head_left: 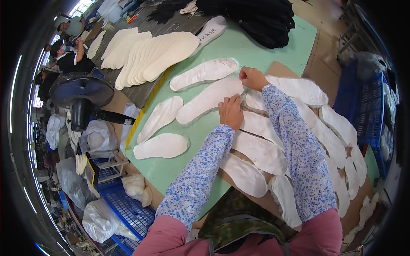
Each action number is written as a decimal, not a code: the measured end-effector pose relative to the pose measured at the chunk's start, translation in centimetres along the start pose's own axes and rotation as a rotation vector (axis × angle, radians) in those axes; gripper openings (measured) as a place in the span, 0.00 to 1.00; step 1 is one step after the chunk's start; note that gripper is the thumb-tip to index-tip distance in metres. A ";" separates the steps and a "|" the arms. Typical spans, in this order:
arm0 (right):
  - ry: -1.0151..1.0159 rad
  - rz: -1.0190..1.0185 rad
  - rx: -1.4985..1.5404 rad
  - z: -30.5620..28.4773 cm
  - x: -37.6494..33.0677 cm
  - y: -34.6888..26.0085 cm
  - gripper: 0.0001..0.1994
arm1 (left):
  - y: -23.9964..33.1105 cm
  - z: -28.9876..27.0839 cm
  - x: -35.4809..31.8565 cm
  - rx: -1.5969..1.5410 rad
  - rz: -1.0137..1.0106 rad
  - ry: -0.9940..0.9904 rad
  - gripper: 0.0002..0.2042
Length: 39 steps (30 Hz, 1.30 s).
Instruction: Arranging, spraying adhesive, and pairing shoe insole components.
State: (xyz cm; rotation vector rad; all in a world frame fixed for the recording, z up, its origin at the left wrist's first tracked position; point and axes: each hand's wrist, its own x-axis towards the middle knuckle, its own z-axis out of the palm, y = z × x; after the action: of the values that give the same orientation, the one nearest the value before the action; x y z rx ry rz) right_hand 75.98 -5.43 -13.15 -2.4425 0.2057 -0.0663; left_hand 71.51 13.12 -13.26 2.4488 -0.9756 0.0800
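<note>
A white fleece-edged insole (209,102) lies slantwise on the green board (166,168) in front of me. My left hand (231,112) is bent over its lower right edge, fingertips pressed on it. At its upper right end my right hand (253,78) is closed in a pinch; whatever sits between those fingers is too small to make out. Another white insole (204,73) lies just above, with two more, an upper one (160,118) and a lower one (161,146), to the left. Several white insoles (260,151) lie in rows on brown cardboard (279,70), partly under my forearms.
Cream insole shapes (171,53) are fanned out at the upper left, beside a grey-white insole (211,32). A black pile (265,21) lies at the far edge. A black fan (81,96) and blue crates (128,209) stand left; another blue crate (371,115) stands right. People sit far left.
</note>
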 end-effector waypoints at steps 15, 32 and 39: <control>0.350 0.035 -0.072 -1.6 -2.2 1.5 0.13 | -0.9 -7.8 -9.1 -0.426 -0.083 0.116 0.18; -0.064 1.066 1.327 2.0 -55.7 -13.9 0.08 | 0.0 -8.9 -26.1 -1.388 -0.962 -0.292 0.26; 1.132 0.896 1.971 9.8 -62.6 -9.2 0.14 | -1.4 -8.0 -26.7 -1.330 -0.932 -0.336 0.30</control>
State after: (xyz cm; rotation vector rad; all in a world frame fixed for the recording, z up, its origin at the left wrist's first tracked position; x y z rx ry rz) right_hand 16.45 18.06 -14.48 -0.0562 1.0250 -0.7727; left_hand 53.68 34.55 -13.04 1.3872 0.1718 -0.9728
